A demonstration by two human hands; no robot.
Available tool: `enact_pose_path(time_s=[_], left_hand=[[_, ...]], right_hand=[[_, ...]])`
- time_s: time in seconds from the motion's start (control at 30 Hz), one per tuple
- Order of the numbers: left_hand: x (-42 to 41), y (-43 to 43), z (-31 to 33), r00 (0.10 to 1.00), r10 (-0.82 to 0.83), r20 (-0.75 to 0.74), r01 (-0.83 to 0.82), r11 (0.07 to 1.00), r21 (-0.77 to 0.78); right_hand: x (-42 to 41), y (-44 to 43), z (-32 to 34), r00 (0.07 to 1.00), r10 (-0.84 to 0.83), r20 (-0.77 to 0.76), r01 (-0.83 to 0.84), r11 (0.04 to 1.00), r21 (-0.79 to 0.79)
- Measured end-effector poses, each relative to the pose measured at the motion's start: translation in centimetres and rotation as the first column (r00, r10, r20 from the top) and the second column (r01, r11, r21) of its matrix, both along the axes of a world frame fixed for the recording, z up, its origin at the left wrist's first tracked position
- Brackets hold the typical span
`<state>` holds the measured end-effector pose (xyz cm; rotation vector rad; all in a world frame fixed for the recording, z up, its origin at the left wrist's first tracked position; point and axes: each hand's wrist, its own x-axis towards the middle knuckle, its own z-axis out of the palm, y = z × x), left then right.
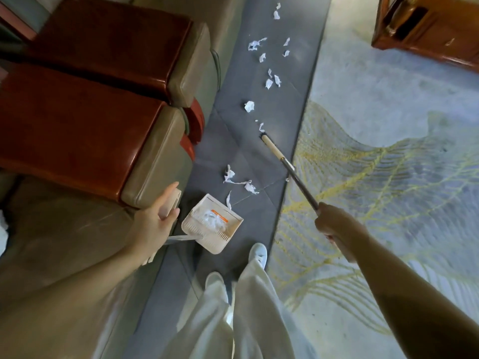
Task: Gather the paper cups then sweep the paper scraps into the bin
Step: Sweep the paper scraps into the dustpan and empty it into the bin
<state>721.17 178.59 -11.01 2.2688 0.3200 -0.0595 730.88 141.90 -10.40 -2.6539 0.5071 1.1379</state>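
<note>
Torn paper scraps (269, 82) strewn along grey floor (233, 141) between sofa (155, 156) and rug (388, 177); a few already in cream dustpan (220, 242). Right grip (334, 224) closed round broom (298, 177) handle, head down among scraps. Left grip (155, 218) pinching dustpan's upright handle. Risk: hard stroke flicking scraps onto rug or under sofa.

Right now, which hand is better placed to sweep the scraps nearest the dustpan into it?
Right. The right hand grips the broom, whose head lies on the floor just beyond those paper scraps. The left hand holds the dustpan handle.
</note>
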Motion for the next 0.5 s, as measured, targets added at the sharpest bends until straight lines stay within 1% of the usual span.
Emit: enact_pose_path(time_s=[0.1, 0.17, 0.23, 0.33, 0.43, 0.5], left_hand=[[0.3, -0.6, -0.2, 1.000, 0.030, -0.009, -0.030, 0.999, 0.025], [0.3, -0.8, -0.3, 0.999, 0.042, -0.030, -0.041, 0.999, 0.018], [0.3, -0.8, -0.4, 0.998, 0.039, -0.045, -0.038, 0.999, 0.024], [0.2, -1.0, -0.5, 0.999, 0.034, -0.033, -0.033, 0.999, 0.033], [0.2, -1.2, -0.6, 0.999, 0.023, -0.035, -0.022, 1.000, 0.018], [0.3, -1.2, -0.8, 0.999, 0.013, -0.039, -0.012, 1.000, 0.015]], right_hand=[[0.4, 0.4, -1.3, 1.000, -0.008, -0.007, 0.008, 1.000, 0.026], [0.3, 1.4, -2.0, 0.998, -0.005, -0.056, 0.012, 0.991, 0.131], [-0.3, 2.6, -2.2, 0.988, 0.042, -0.147, -0.011, 0.978, 0.208], [-1.6, 3.4, -2.0, 0.970, -0.066, -0.233, 0.147, 0.925, 0.349], [-1.9, 3.3, -0.1, 0.971, -0.022, -0.237, 0.111, 0.923, 0.368], [-1.2, 2.8, 1.1, 0.974, -0.031, -0.224, 0.112, 0.926, 0.360]])
